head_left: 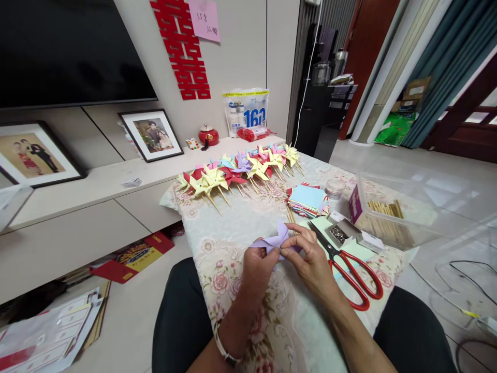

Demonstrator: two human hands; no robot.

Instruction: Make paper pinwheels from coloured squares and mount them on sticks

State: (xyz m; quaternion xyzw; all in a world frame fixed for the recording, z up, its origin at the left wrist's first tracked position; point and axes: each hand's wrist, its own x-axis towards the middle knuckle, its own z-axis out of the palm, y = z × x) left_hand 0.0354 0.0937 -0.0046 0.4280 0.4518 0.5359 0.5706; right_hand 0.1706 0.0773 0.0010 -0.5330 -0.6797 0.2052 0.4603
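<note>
Pinwheels [240, 173] finished in a row at upper centre of the desk [217, 228], lilac paper [274, 241] half-folded at centre, pinched between left hand [258, 267] and right hand [310, 264], paper stack [308, 199] and sticks [384, 210] unused at right.

I count two hands, left hand [259, 267] and right hand [310, 261], one purple paper piece [274, 239] between them, one pair of red scissors [349, 272] right of centre, roughly a dozen finished pinwheels [236, 173] upper centre, one stack of paper squares [307, 200], two framed photos [153, 133] upper left, one clear box [404, 207] at right.
</note>
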